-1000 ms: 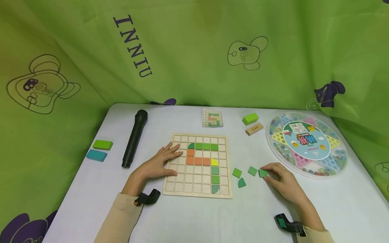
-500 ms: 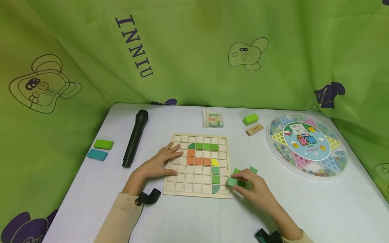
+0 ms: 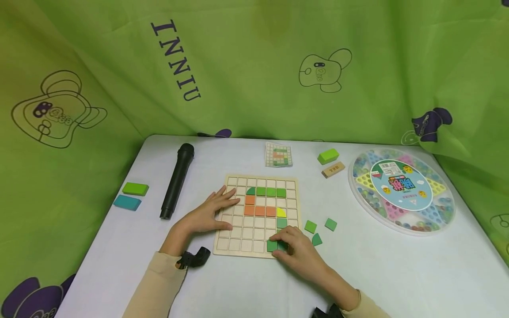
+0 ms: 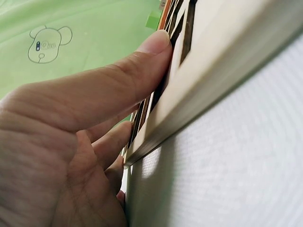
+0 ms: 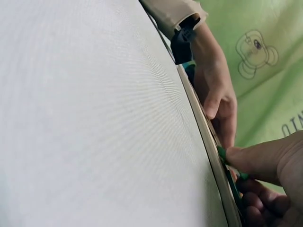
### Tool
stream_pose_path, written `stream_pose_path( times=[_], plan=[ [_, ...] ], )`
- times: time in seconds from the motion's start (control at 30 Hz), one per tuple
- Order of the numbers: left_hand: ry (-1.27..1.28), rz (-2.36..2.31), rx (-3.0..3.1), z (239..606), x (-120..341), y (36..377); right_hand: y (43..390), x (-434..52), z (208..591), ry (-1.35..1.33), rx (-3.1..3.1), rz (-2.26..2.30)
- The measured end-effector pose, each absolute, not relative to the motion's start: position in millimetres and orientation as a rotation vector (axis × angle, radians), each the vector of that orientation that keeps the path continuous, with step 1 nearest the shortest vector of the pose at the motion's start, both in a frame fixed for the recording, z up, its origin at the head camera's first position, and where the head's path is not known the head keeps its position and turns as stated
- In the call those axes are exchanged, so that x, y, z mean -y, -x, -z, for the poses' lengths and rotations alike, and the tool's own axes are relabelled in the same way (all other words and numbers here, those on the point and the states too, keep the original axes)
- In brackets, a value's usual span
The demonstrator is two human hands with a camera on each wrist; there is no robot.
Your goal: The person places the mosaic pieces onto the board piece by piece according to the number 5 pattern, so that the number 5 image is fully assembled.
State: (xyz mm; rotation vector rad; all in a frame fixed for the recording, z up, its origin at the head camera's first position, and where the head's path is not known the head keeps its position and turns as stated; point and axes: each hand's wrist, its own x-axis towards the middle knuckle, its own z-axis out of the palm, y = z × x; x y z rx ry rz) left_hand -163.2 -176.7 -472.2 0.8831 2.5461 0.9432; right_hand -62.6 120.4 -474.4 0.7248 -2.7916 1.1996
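A wooden grid board (image 3: 246, 233) lies mid-table, with green, orange and yellow tiles set in its cells. My left hand (image 3: 207, 215) rests on its left edge, fingers spread; in the left wrist view the thumb (image 4: 154, 45) touches the board's top. Over the bottom row, my right hand (image 3: 301, 255) pinches a green square tile (image 3: 271, 246) at a cell left of a dark green piece that my fingers partly cover. Right of the board lie two green square tiles, a nearer one (image 3: 310, 226) and a farther one (image 3: 331, 224), and a green quarter-round tile (image 3: 316, 239).
A pattern card (image 3: 278, 155) lies behind the board. A black microphone (image 3: 177, 181) is to the left, beside a green block (image 3: 135, 189) and a teal block (image 3: 127, 202). Back right are a green block (image 3: 328, 156), a wooden block (image 3: 333, 169) and a round marble game box (image 3: 401, 190).
My right hand has carried the green square tile leftward from the loose tiles near the game box to the board's bottom row. My left hand has stayed on the board's edge.
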Motion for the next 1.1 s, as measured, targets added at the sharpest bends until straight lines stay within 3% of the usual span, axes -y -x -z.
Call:
stream_pose_path(
  times=[0.7,1.1],
  plan=[
    [-0.878,-0.96,-2.527,475,177,162,63,-130,473,-0.744,2.755,-1.166],
    [-0.876,-0.945,-2.539,473,177,162,82,-214,462,-0.392,2.82,-0.97]
  ],
)
